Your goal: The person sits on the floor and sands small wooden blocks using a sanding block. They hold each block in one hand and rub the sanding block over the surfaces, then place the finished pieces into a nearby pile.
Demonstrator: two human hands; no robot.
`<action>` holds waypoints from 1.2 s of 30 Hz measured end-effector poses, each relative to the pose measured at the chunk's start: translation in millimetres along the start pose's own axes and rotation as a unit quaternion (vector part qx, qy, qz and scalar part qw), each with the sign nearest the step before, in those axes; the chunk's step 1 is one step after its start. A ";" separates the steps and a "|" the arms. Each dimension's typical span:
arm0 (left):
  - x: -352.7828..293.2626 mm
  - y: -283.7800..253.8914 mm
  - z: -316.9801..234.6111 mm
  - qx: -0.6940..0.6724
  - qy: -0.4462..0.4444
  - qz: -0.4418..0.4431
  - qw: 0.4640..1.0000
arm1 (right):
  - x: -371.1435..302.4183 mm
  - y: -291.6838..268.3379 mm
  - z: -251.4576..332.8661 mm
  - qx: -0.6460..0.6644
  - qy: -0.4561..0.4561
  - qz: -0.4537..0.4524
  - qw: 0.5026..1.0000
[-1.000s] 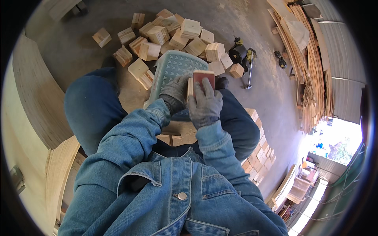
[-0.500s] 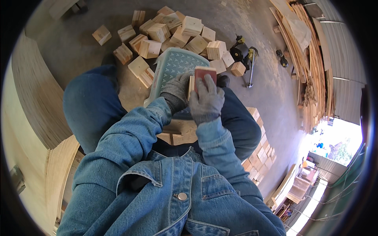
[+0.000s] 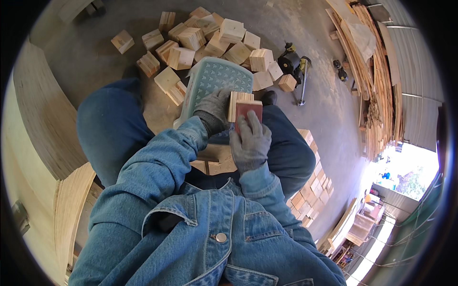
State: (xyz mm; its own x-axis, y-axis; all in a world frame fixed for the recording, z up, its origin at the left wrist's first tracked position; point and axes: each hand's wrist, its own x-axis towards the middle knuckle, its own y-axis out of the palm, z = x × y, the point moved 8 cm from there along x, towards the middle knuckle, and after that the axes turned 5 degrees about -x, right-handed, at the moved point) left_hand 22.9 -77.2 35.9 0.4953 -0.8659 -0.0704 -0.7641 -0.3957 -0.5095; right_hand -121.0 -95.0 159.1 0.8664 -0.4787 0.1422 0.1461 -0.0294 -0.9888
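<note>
Our right hand (image 3: 250, 145) has drawn the red block (image 3: 249, 107) toward us along the wooden block (image 3: 241, 97), holding it under nearly straight fingers. Our left hand (image 3: 213, 108), curled, grips the wooden block's left side by the light-blue stool (image 3: 222, 75).

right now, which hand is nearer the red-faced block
Right. The right hand lies on the red-faced block; the left hand is to its left, at the wooden block.
</note>
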 end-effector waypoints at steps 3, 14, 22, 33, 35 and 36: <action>-0.5 -0.9 0.5 0.036 -0.023 0.010 0.999 | -10.9 -3.3 3.7 0.007 -0.007 -0.011 1.000; 9.5 19.8 21.0 0.007 0.039 -0.035 0.999 | 108.7 21.3 -11.4 -0.005 0.033 -0.029 0.999; 1.5 5.9 8.0 -0.013 -0.008 0.006 1.000 | 78.5 17.1 -44.2 0.081 0.077 -0.054 0.992; 4.8 15.8 8.5 -0.004 0.039 -0.005 0.999 | 27.8 3.7 -8.7 0.032 0.027 -0.015 0.999; 2.1 11.1 3.6 -0.026 0.056 -0.024 0.998 | 38.6 5.0 -6.8 0.022 0.031 -0.018 0.999; 1.2 7.9 2.2 -0.037 0.064 -0.035 0.997 | 45.2 5.8 -6.1 0.017 0.033 -0.019 0.999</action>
State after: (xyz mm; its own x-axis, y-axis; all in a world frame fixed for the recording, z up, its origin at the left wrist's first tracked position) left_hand 18.4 -80.7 29.9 0.4950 -0.8656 0.0759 -0.7602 -0.4737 -0.4445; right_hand -84.0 -122.2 159.5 0.8267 -0.5346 0.1753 0.1954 -0.0193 -0.9805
